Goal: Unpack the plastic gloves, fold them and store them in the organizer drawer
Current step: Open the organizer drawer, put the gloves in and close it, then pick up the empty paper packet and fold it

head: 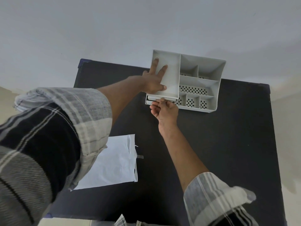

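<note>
Gloves cannot be made out; a white packet (112, 162) lies flat on the near left of the black table (228, 144). At the far edge stands the grey organizer (202, 82). The left hand (154, 79) lies open, fingers spread on its left side. The right hand (164, 110) pinches the drawer (161, 100) front at its base, slightly pulled out.

Hiding most of the drawer (160, 100) front behind the right hand (164, 110), leaving its contents unseen.
</note>
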